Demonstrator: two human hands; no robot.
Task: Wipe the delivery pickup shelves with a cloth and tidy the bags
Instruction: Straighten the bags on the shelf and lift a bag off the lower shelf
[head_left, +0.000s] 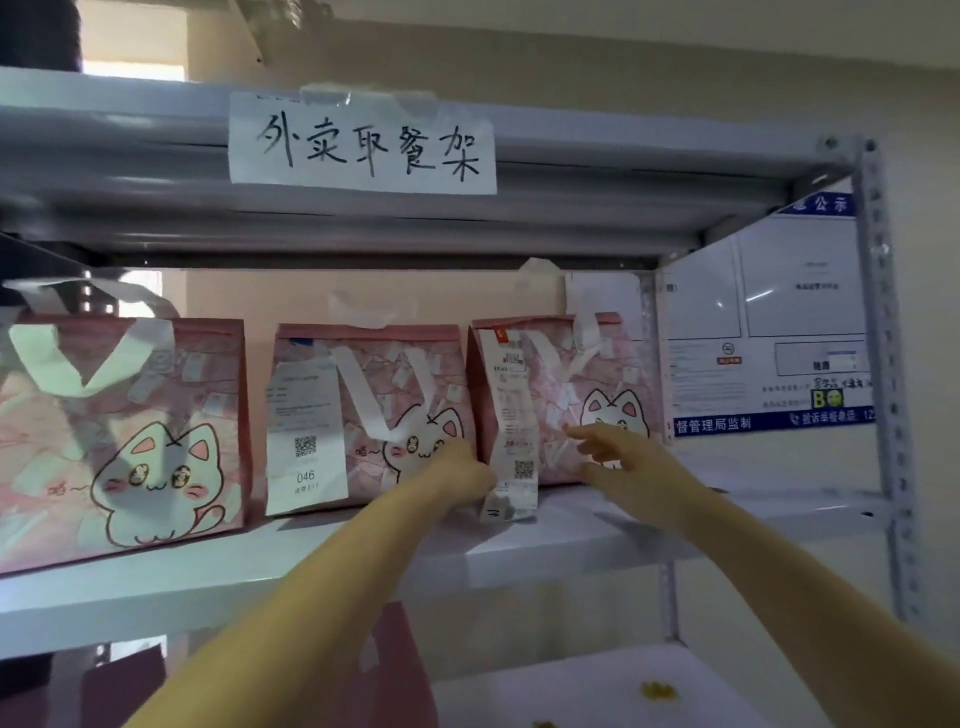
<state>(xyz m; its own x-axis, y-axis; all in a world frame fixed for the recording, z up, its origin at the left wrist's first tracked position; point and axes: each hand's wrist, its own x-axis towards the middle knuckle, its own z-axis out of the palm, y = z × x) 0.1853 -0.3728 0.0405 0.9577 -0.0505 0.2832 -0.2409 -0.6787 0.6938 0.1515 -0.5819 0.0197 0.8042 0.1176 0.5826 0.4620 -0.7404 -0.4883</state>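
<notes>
Three pink cat-print delivery bags stand in a row on a grey metal shelf (597, 530): the left bag (124, 431), the middle bag (395, 395) with a receipt numbered 046, and the right bag (561, 395) with a long receipt hanging down its front left corner. My left hand (462, 470) grips the lower left corner of the right bag, in the gap beside the middle bag. My right hand (618, 457) lies with spread fingers against the right bag's front, low down. No cloth is in view.
A handwritten paper sign (363, 143) is taped to the shelf beam above. A notice board (763, 332) hangs behind the rack's right upright (883, 364). On the lower shelf sit a dark red bag (395, 670) and yellow crumbs (660, 691).
</notes>
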